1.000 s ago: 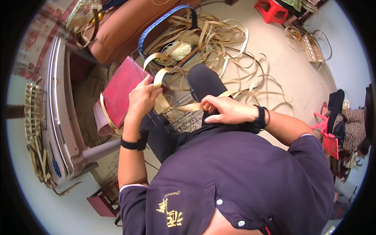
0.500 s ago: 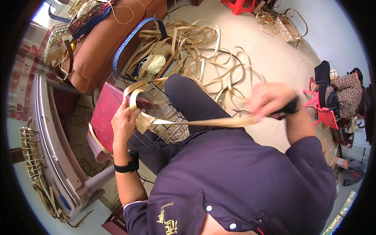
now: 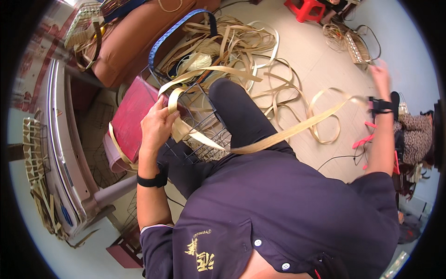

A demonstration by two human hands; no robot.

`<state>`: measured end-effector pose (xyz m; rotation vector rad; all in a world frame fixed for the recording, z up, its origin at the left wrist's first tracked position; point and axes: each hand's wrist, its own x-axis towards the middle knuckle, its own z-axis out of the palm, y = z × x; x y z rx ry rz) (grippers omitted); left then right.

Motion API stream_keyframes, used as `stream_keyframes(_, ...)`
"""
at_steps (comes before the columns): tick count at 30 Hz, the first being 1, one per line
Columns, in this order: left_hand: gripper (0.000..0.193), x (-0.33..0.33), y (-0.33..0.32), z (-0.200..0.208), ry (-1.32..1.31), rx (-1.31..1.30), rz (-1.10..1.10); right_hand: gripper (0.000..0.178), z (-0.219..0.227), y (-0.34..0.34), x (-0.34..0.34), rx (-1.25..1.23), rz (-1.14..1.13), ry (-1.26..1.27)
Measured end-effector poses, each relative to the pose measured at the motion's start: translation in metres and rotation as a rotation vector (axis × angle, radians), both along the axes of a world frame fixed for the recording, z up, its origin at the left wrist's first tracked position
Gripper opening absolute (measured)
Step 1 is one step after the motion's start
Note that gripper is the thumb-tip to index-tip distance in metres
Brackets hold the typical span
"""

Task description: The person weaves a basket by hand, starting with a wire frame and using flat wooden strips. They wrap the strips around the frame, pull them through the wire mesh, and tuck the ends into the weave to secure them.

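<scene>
My left hand (image 3: 158,123) is closed, thumb and fingers pinching a flat tan weaving strip (image 3: 278,136) beside a dark wire basket frame (image 3: 204,116). Part of the strip loops up over the frame's near corner; another length runs rightward across my lap. The frame rests by my knees, with pale woven strips low in its mesh. Far out to the right, my right hand (image 3: 381,79) is raised with the arm stretched. Its fingers are smeared by motion. Near that wrist the strip's far part curls and blurs, so whether the fingers grip it is unclear.
A tangled heap of tan strips (image 3: 246,42) covers the floor ahead, beside a ball of cream cord (image 3: 200,62) and a blue handle (image 3: 174,30). At left are a red stool-like block (image 3: 132,118) and a brown sofa (image 3: 134,42). A red stool (image 3: 306,10) stands at the back.
My right hand has swung far out to the right and upward, drawing the strip out into a long loose curve. The left hand keeps its pinch. The whole view has shifted slightly.
</scene>
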<state>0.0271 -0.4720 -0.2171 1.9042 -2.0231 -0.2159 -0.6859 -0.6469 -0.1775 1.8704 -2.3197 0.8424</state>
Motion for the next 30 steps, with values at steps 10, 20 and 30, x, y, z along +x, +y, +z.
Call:
stream_keyframes(10,0.022,-0.008,-0.001,0.000,-0.185,-0.012,-0.062,0.035,-0.065,0.142,0.422,0.719,1.329,-0.288)
stream_keyframes(20,0.013,-0.031,-0.002,0.008,-0.319,-0.060,-0.133,0.010,0.025,0.107,0.252,0.736,1.454,-0.188)
stream_keyframes(30,0.018,-0.012,-0.003,0.001,-0.190,-0.054,-0.098,0.035,0.004,0.082,0.296,0.980,1.311,-0.205)
